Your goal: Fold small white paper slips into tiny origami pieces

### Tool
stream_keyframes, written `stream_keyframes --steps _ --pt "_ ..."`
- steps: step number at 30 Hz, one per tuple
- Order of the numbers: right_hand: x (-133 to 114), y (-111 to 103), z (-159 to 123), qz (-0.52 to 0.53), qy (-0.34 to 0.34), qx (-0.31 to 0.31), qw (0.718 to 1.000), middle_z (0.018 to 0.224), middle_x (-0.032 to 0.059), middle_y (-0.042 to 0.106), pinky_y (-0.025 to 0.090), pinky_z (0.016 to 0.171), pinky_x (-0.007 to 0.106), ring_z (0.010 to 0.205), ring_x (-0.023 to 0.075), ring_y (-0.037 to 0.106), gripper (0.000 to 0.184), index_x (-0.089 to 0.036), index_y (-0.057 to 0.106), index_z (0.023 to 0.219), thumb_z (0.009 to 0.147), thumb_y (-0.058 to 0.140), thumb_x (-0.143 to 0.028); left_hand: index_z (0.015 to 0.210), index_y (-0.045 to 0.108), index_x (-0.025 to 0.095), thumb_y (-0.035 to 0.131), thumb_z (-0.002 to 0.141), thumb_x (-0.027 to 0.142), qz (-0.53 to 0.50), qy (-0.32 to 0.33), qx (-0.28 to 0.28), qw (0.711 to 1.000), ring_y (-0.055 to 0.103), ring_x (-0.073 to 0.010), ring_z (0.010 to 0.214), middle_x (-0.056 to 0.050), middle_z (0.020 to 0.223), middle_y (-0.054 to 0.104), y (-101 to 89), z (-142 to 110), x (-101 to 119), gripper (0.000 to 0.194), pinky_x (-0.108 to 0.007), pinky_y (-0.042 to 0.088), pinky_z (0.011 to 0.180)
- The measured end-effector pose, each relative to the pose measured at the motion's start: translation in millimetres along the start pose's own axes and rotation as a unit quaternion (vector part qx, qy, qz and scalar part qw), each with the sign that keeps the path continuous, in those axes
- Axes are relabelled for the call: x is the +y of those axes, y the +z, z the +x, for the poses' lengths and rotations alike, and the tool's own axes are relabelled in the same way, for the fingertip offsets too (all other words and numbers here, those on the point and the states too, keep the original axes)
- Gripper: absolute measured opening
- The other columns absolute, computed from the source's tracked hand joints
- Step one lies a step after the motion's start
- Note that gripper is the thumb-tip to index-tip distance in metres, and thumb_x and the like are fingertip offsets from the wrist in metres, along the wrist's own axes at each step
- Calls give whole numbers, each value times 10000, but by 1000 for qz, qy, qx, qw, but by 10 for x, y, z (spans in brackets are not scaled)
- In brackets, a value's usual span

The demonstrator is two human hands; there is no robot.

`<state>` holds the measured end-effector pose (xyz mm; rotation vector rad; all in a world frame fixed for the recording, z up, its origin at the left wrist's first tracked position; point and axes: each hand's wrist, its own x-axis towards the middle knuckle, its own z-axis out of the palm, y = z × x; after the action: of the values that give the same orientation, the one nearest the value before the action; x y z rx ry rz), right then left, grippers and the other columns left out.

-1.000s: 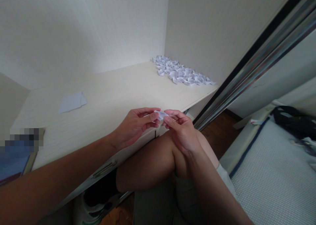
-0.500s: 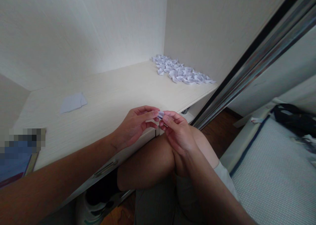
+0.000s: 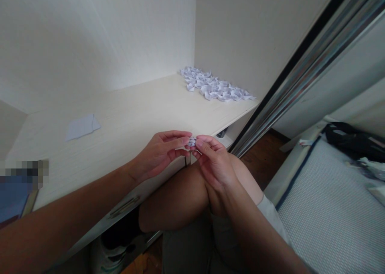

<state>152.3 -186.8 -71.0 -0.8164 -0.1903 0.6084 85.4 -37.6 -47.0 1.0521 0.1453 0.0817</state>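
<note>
My left hand (image 3: 157, 154) and right hand (image 3: 215, 161), both loosely curled, pinch the small folded paper (image 3: 191, 142) directly between them, neither nearer.

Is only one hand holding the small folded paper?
No: the left hand and the right hand both pinch the small folded paper, one at each end.

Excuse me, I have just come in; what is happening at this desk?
A seated person pinches a small piece of folded paper between the left hand and the right hand. Many folded paper pieces lie in the desk's far right corner, and flat paper sheets lie on its left side.
</note>
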Motion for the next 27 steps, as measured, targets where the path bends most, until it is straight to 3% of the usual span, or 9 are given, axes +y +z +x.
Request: stream_keyframes --steps 9,13,20,27 --pt "-32 -41 -13 -20 9 -8 1000 848 6 818 596 788 296 757 145 725 275 -241 829 851 628 981 -292 890 844 163 906 737 167 8 -26 -17 999 763 -170 788 -70 866 821 -57 30 88 165 -320 619 837" --pt "-70 -61 -11 -31 21 -24 999 837 -1 818 592 766 277 745 133 725 246 -247 835 856 654 972 -282 933 841 153 898 743 163 33 -38 -22 999 769 -185 844 -88 912 826 -89 28 111 199 -319 614 842" --pt "-111 -98 -7 -75 60 -63 993 863 18 829 573 744 243 772 122 738 234 -222 844 876 675 961 -256 954 840 159 896 717 134 56 -56 -50 996 760 -176 805 -78 904 822 -114 36 129 245 -271 606 732" --pt "-128 -111 11 -139 11 -85 987 892 24 824 584 856 303 826 138 741 210 -230 837 862 694 955 -275 915 830 156 908 708 176 118 -51 -36 991 746 -172 823 -75 899 818 -144 48 141 221 -286 591 799"
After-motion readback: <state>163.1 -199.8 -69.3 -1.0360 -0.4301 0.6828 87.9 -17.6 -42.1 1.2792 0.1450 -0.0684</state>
